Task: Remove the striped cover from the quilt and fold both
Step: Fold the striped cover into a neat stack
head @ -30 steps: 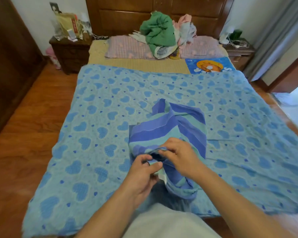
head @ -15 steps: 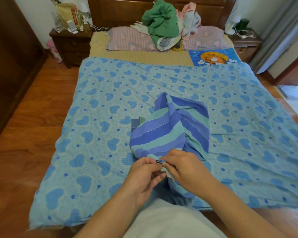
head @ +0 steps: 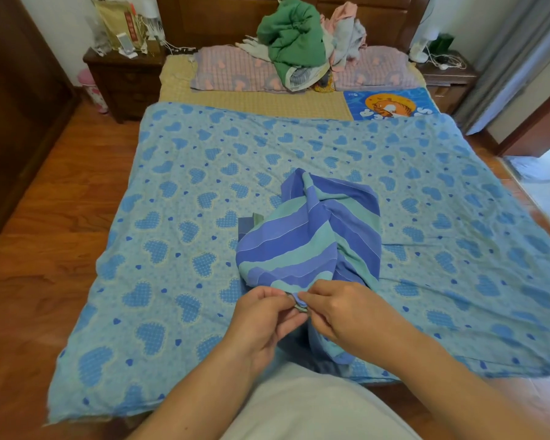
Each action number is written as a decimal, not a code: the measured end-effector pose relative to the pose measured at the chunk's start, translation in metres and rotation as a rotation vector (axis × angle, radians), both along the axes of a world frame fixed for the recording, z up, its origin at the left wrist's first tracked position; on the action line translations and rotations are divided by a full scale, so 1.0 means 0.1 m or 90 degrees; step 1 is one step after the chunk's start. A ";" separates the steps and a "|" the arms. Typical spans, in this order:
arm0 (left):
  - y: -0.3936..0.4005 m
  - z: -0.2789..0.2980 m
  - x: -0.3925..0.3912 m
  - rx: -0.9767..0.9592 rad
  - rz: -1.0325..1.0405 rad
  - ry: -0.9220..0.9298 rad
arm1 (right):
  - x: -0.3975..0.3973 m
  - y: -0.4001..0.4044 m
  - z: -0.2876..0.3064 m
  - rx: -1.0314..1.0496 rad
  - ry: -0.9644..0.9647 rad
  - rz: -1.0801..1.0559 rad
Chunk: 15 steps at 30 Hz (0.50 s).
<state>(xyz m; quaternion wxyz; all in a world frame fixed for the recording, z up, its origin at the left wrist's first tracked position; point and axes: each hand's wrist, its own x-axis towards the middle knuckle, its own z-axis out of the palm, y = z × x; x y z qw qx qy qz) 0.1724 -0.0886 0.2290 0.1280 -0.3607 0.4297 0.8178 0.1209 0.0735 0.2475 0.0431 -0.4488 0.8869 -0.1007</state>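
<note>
Heart-print quilt (head: 185,249) spread flat over bed; green clothes pile (head: 294,39) and pink pillows (head: 232,73) at the headboard, nightstand (head: 124,81) on the left. Striped cover (head: 311,236) bunched mid-quilt near the front edge, soft cotton, blue and teal bands. Left hand (head: 261,315) and right hand (head: 346,309) both pinch its near hem, fingertips almost touching. Compared with earlier, the hands sit closer together and the bundle looks slightly taller; hem layers probably stacked, unclear.
</note>
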 end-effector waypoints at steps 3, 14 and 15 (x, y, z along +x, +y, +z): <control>-0.02 0.01 0.00 0.023 -0.028 -0.014 | 0.01 0.04 -0.02 0.005 -0.026 0.032; -0.09 -0.02 -0.01 0.070 -0.154 0.045 | 0.02 0.13 -0.23 -0.257 -0.093 -0.055; -0.10 -0.02 -0.02 0.048 -0.162 0.065 | 0.03 0.11 -0.23 -0.310 -0.142 -0.121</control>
